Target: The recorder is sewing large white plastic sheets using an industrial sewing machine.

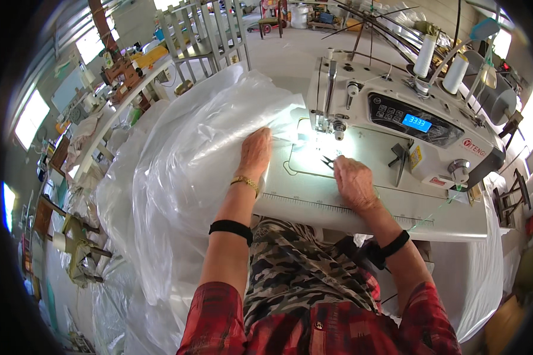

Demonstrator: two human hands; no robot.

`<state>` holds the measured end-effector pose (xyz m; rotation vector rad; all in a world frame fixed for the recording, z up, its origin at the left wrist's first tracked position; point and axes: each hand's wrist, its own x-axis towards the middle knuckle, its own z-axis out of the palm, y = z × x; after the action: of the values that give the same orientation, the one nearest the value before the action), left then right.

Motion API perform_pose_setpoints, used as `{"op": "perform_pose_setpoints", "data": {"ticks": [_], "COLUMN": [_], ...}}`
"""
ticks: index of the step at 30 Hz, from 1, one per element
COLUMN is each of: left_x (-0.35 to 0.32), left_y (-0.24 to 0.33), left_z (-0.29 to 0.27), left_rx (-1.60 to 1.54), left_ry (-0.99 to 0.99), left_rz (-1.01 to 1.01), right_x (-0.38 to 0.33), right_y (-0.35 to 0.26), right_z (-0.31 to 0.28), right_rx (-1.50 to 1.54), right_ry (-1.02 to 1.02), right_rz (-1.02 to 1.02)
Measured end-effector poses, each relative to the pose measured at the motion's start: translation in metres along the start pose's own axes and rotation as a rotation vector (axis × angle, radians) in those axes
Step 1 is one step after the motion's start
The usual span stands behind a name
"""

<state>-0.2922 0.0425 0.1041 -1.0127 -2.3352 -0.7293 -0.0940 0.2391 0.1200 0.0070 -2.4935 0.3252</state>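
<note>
Clear plastic sheeting (183,148) is heaped in folds over the left of the sewing table (302,208) and hangs down its side. My left hand (256,155) is closed on the sheeting's right edge, left of the needle area. In my right hand (354,182) is a small pair of dark thread snips (327,161), its tips pointing left over the lit sewing bed. The fingers wrap round the handles and hide them. Just beyond both hands stands a white industrial sewing machine (361,77), its lamp glaring on the needle area.
Two white thread cones (425,56) (455,73) stand behind the machine. A dark metal piece (399,161) sits on the bed, right of my right hand. Green thread (438,212) trails at the table's right. A grey slatted rack (204,38) and cluttered bench (121,106) stand at far left.
</note>
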Motion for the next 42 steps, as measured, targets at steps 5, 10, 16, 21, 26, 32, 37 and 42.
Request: {"op": "perform_pose_setpoints", "data": {"ticks": [5,10,16,21,26,32,37,42], "left_x": [-0.015,-0.021,-0.022,-0.023,-0.022,-0.009,-0.004,-0.039], "left_y": [-0.001,0.004,0.006,-0.001,-0.010,0.002,0.066,0.159], "left_z": [-0.016,-0.024,-0.025,-0.019,-0.015,-0.090,-0.204,-0.219], "left_rx": [-0.035,-0.062,-0.061,-0.083,-0.149,-0.172,-0.088,-0.376], "left_ry": [-0.056,-0.005,0.021,0.012,0.082,0.060,0.351,-0.085], "left_rz": [-0.017,0.009,0.006,-0.015,-0.002,-0.310,0.088,0.442], "right_x": [0.010,0.029,0.046,0.019,-0.004,-0.019,-0.031,-0.051], "right_y": [-0.029,-0.036,-0.039,-0.031,0.022,0.042,-0.039,-0.139], "right_z": [0.024,0.047,0.052,0.030,-0.013,-0.040,-0.051,-0.061], "right_rx": [-0.065,-0.131,-0.180,-0.200,-0.202,-0.275,0.136,1.128], "right_ry": [-0.086,-0.066,-0.184,-0.263,-0.190,0.175,0.188,-0.120], "right_rz": [0.144,0.109,-0.005,-0.051,0.050,-0.118,-0.149,-0.001]}}
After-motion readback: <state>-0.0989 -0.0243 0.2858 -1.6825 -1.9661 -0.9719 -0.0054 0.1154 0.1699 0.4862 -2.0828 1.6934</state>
